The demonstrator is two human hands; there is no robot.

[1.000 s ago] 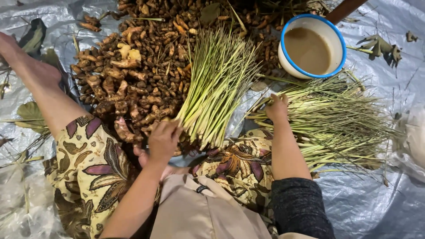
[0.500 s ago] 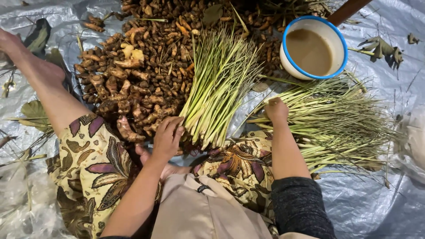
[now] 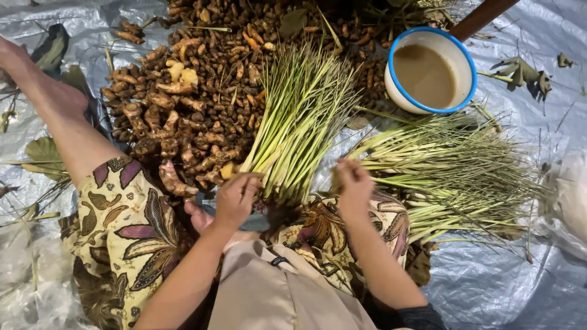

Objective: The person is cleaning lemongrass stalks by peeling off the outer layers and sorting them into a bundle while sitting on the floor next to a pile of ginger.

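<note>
A fanned bundle of green lemongrass stalks [image 3: 299,116] lies in the middle, its pale cut ends pointing toward me. My left hand [image 3: 235,198] curls over those cut ends and grips the base of the bundle. A second, looser pile of lemongrass [image 3: 452,171] spreads out to the right. My right hand [image 3: 353,183] is at that pile's near ends, fingers pinched on a thin stalk. Both hands hover over my lap, which is covered by a patterned cloth [image 3: 134,226].
A heap of brown ginger-like roots [image 3: 183,104] fills the space behind and left of the bundle. At the back right stands a white bowl with a blue rim [image 3: 468,79], holding murky brown liquid. A silvery tarp [image 3: 501,287] lies underneath, with dry leaves [image 3: 520,70] scattered on it. My bare leg [image 3: 61,116] stretches to the left.
My right hand has drawn back from the right pile toward my lap. My left hand has shifted slightly up onto the bundle's cut ends.
</note>
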